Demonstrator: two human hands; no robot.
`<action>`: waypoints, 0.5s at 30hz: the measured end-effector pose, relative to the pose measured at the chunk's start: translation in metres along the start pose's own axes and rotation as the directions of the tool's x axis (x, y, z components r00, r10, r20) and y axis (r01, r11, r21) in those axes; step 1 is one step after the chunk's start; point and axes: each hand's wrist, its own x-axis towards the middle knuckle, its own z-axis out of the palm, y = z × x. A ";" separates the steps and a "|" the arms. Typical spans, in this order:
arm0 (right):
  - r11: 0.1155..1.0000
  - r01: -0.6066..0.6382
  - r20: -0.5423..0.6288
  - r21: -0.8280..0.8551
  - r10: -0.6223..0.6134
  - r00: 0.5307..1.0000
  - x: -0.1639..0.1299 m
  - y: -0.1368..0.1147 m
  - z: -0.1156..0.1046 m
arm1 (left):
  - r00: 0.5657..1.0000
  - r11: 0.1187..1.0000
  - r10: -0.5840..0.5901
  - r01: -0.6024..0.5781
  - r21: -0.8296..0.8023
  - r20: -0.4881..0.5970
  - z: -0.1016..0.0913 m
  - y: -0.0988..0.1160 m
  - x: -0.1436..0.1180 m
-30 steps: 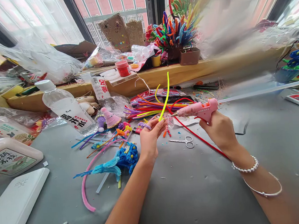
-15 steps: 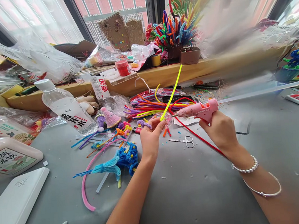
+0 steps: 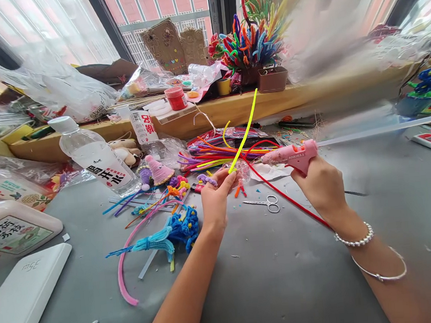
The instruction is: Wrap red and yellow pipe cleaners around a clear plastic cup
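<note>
**Glue gun pulls back from the yellow stem**

The left hand point(image 3: 215, 201) pinches the lower end of a neon-yellow pipe cleaner point(image 3: 243, 131) between fingertips and thumb, its free end slanting up toward the window. The right hand point(image 3: 321, 190) is wrapped tight around the pink glue gun point(image 3: 290, 156). Half a second ago the nozzle sat just beside the pinched end; now it has drawn off to the right, leaving a clear gap. The gluing touch looks finished. Small scissors point(image 3: 266, 204) lie on the grey surface point(image 3: 286, 276) between the hands.
</note>
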 end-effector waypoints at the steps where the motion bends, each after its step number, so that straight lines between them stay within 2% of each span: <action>1: 1.000 -0.020 -0.001 -0.006 0.020 1.000 0.002 0.002 0.000 | 1.000 1.000 -0.018 0.018 -0.020 -0.004 0.000 0.000 0.000; 5: 0.991 -0.128 0.008 0.048 0.128 0.992 0.009 0.007 -0.002 | 0.996 0.993 -0.089 0.089 -0.073 0.009 0.000 0.002 0.001; 8: 0.963 -0.217 0.097 0.160 0.203 0.974 0.011 0.006 -0.009 | 0.994 0.991 -0.111 0.112 -0.072 0.020 0.000 0.003 0.000; 11: 0.951 -0.203 0.150 0.233 0.171 0.974 0.008 0.001 -0.014 | 0.993 0.991 -0.114 0.115 -0.068 0.022 0.000 0.002 0.000; 15: 0.957 -0.162 0.126 0.240 0.134 0.983 0.008 -0.002 -0.016 | 0.993 0.990 -0.118 0.119 -0.070 0.023 0.000 0.001 0.000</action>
